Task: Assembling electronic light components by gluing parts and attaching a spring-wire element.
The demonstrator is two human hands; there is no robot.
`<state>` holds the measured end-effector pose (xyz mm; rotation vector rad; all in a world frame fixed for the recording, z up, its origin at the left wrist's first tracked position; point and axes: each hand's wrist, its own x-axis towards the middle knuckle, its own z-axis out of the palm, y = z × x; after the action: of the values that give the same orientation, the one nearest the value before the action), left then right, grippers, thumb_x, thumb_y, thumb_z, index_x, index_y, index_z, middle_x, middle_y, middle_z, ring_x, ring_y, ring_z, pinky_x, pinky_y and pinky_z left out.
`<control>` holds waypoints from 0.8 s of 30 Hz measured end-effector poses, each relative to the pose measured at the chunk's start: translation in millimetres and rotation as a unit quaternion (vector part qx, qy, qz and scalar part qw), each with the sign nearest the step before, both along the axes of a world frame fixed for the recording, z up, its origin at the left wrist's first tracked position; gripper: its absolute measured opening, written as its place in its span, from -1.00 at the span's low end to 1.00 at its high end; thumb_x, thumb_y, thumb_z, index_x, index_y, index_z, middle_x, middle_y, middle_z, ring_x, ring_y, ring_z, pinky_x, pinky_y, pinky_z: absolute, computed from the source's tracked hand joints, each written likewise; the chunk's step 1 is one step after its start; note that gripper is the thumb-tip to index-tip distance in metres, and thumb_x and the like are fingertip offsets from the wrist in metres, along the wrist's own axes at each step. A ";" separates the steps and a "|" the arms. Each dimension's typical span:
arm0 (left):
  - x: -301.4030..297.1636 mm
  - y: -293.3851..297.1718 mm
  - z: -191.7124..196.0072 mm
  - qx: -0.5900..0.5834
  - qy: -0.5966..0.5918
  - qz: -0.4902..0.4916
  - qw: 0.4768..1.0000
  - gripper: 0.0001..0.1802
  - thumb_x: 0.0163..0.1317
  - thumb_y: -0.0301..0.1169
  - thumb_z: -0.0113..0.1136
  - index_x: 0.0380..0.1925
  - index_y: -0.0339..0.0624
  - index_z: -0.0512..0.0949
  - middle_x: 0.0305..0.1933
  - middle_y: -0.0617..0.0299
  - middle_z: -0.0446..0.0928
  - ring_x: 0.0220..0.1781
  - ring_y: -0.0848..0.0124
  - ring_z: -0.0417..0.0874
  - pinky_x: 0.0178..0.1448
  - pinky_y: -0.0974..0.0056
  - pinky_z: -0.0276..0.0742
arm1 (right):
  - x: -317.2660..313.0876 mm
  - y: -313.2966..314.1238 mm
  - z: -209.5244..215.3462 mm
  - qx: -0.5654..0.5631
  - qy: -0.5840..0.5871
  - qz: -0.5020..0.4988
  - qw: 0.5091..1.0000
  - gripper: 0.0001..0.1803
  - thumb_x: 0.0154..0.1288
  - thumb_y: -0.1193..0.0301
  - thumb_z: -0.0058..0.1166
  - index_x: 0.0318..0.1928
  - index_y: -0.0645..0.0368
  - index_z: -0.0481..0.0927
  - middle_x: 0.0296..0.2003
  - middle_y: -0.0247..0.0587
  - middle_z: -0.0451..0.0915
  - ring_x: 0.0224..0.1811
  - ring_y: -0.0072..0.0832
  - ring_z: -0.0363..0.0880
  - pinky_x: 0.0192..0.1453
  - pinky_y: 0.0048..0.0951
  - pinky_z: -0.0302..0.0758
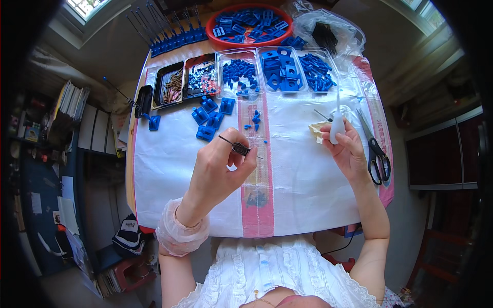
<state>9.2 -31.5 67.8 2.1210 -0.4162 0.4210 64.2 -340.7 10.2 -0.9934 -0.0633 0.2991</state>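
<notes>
Six Loose Blue Brackets [215, 121], One Bottle [337, 128]

Five brackets cluster near ten o'clock, one sits nearer nine. Two wide black trays [159, 84] stand toward eleven, three clear trays [226, 92] around twelve, one red basin [251, 45] beyond; one pair of scissors [375, 147] at three.

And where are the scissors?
In the head view, the scissors lie near the right edge of the white sheet, just right of the right hand.
</notes>
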 end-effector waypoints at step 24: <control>1.1 4.6 -16.1 -0.054 0.027 0.002 0.998 -0.78 0.21 -0.53 0.40 -0.38 -0.22 0.47 -0.57 0.27 0.54 -0.57 0.56 0.55 -0.50 0.44 0.42 | 88.9 43.6 -7.2 -0.527 -0.280 -0.020 0.802 -0.74 0.10 0.39 0.45 -0.26 0.15 0.62 -0.24 -0.27 0.69 -0.16 -0.48 0.59 -0.03 -0.40 0.49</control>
<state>10.3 -26.9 51.6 2.0235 -0.3509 0.3791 153.1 -297.1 3.0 -2.1813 -0.4542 -0.0499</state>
